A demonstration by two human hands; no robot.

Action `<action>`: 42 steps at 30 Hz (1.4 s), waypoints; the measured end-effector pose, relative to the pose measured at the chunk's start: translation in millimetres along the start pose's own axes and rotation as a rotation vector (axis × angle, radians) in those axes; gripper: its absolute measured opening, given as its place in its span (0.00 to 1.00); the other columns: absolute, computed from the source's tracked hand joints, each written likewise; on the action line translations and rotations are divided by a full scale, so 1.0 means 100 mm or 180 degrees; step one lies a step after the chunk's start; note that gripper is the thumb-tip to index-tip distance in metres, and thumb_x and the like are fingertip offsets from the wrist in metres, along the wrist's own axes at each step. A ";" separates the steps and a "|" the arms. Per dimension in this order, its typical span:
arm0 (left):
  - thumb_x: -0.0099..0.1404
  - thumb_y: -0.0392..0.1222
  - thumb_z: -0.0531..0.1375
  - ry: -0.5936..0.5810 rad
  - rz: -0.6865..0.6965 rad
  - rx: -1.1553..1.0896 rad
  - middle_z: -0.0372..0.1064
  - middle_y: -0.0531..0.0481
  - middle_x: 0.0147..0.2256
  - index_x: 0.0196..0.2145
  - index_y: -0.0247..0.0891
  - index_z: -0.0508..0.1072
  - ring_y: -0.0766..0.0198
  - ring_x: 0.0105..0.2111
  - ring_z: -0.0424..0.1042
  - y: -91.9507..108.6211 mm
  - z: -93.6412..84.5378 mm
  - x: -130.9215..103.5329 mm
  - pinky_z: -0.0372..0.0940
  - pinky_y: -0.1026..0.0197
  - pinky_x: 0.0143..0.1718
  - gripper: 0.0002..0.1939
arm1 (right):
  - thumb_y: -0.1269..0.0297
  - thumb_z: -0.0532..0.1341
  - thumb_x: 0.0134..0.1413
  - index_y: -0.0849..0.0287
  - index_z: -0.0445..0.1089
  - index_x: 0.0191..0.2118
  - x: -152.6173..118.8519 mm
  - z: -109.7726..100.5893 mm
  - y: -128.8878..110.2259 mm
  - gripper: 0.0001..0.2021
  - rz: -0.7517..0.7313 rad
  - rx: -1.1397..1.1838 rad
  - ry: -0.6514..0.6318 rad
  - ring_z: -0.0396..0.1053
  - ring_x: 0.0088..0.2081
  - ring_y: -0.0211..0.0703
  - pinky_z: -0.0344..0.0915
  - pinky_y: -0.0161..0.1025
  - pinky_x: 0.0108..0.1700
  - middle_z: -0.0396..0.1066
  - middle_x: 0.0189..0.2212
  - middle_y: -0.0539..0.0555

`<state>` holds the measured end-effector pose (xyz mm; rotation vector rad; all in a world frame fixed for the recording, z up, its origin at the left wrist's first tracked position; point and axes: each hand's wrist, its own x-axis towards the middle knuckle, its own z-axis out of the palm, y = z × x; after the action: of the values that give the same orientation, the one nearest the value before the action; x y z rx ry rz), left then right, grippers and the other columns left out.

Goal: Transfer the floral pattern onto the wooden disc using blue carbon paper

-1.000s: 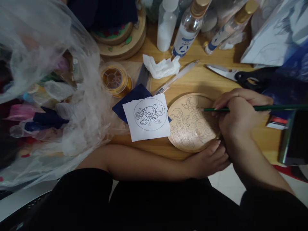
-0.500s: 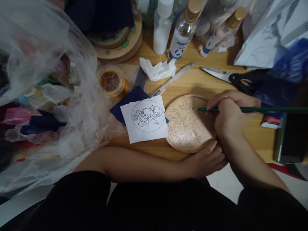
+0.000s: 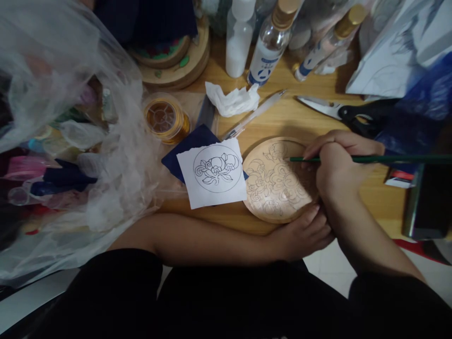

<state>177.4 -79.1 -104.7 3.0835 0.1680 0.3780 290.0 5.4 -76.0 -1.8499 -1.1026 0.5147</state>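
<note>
On the head view, I read the right hand point(image 3: 341, 165) as narrowed around a green stick point(image 3: 406, 159), its end over the wooden disc point(image 3: 277, 181); contact with the surface cannot be confirmed. The disc, marked with a floral line drawing, lies directly left of that hand. The left hand point(image 3: 305, 235) touches the disc's near rim, fingers bent; I cannot tell whether it grips. Left of both hands, a paper sheet point(image 3: 219, 174) carries a circled flower outline and no lettering. Beyond the right hand, a clear bottle point(image 3: 266, 54) bears a blue-and-white label; its small characters are unreadable to me.
</note>
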 end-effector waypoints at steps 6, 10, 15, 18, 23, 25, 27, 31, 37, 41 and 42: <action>0.70 0.35 0.43 0.0042 -0.0033 0.0002 0.65 0.44 0.55 0.57 0.35 0.64 0.56 0.55 0.65 0.01 0.00 -0.01 0.56 0.50 0.60 0.21 | 0.74 0.50 0.34 0.60 0.68 0.13 0.02 0.05 0.07 0.12 -0.0195 0.0248 0.0429 0.58 0.14 0.33 0.52 0.32 0.15 0.61 0.10 0.46; 0.71 0.35 0.42 -0.0144 0.0105 -0.0061 0.65 0.43 0.55 0.59 0.34 0.62 0.56 0.56 0.64 -0.02 -0.02 0.00 0.57 0.51 0.59 0.22 | 0.74 0.50 0.33 0.59 0.66 0.11 0.03 0.05 0.06 0.12 -0.0144 0.0390 0.0590 0.58 0.14 0.33 0.51 0.32 0.15 0.60 0.10 0.47; 0.71 0.36 0.43 -0.0148 0.0084 -0.0071 0.64 0.40 0.56 0.58 0.32 0.62 0.55 0.57 0.63 -0.01 -0.02 0.00 0.57 0.50 0.60 0.21 | 0.74 0.50 0.32 0.58 0.65 0.11 0.03 0.01 -0.05 0.11 0.0099 0.0564 0.0485 0.57 0.15 0.34 0.50 0.34 0.16 0.60 0.10 0.48; 0.71 0.37 0.44 -0.0106 0.0052 -0.0060 0.65 0.41 0.55 0.58 0.33 0.63 0.55 0.56 0.64 0.00 -0.01 0.00 0.56 0.50 0.60 0.21 | 0.73 0.51 0.36 0.58 0.65 0.13 0.03 0.02 -0.12 0.10 0.0258 0.0826 0.0411 0.58 0.14 0.34 0.51 0.33 0.16 0.61 0.12 0.49; 0.71 0.38 0.43 -0.0069 0.0011 0.0018 0.66 0.41 0.54 0.57 0.33 0.64 0.54 0.56 0.63 0.00 -0.01 0.00 0.55 0.49 0.59 0.21 | 0.54 0.52 0.55 0.58 0.65 0.21 0.11 0.05 -0.10 0.18 0.0586 0.1751 0.0396 0.59 0.11 0.36 0.47 0.34 0.12 0.63 0.12 0.50; 0.71 0.40 0.44 0.0027 -0.0047 0.0111 0.65 0.40 0.55 0.56 0.33 0.64 0.52 0.56 0.63 0.00 0.00 0.00 0.55 0.48 0.59 0.21 | 0.54 0.55 0.55 0.58 0.66 0.23 0.16 0.03 -0.05 0.15 0.0567 0.1765 0.0410 0.60 0.13 0.36 0.50 0.33 0.13 0.65 0.13 0.49; 0.71 0.40 0.44 0.0147 -0.0107 0.0220 0.65 0.39 0.55 0.56 0.32 0.65 0.52 0.56 0.64 0.01 0.01 0.00 0.55 0.48 0.58 0.20 | 0.61 0.60 0.51 0.58 0.67 0.26 0.21 0.00 0.01 0.08 0.0472 0.1727 0.0435 0.62 0.16 0.34 0.55 0.32 0.17 0.68 0.16 0.48; 0.71 0.40 0.44 0.0222 -0.0117 0.0413 0.64 0.38 0.56 0.56 0.31 0.63 0.50 0.57 0.63 0.02 0.02 0.00 0.53 0.46 0.59 0.21 | 0.66 0.64 0.43 0.58 0.69 0.26 0.29 -0.09 0.05 0.03 0.0242 0.1627 0.0546 0.62 0.20 0.31 0.58 0.31 0.23 0.66 0.20 0.46; 0.71 0.42 0.45 0.0128 -0.0092 0.0563 0.59 0.35 0.59 0.59 0.30 0.59 0.49 0.59 0.60 0.04 0.02 -0.02 0.49 0.45 0.61 0.23 | 0.51 0.48 0.56 0.57 0.66 0.18 0.29 -0.27 -0.07 0.23 0.0426 0.1876 0.0694 0.58 0.14 0.35 0.49 0.35 0.13 0.62 0.14 0.51; 0.71 0.43 0.46 0.0018 -0.0052 0.0512 0.57 0.33 0.60 0.60 0.30 0.57 0.48 0.59 0.60 0.05 0.04 -0.03 0.53 0.43 0.59 0.23 | 0.52 0.55 0.55 0.58 0.68 0.23 0.19 -0.30 -0.11 0.17 0.0235 0.1437 0.0267 0.62 0.15 0.35 0.54 0.33 0.16 0.66 0.15 0.49; 0.71 0.43 0.46 0.0015 -0.0048 0.0489 0.57 0.33 0.60 0.60 0.30 0.58 0.48 0.59 0.60 0.05 0.05 -0.03 0.53 0.43 0.59 0.23 | 0.56 0.60 0.52 0.58 0.69 0.23 0.17 -0.28 -0.11 0.13 0.0093 0.1286 0.0152 0.63 0.16 0.34 0.56 0.32 0.18 0.66 0.16 0.48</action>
<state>176.6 -84.5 -109.5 3.2303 0.2311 0.3897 313.4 8.1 -51.1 -1.5177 -0.8663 0.6542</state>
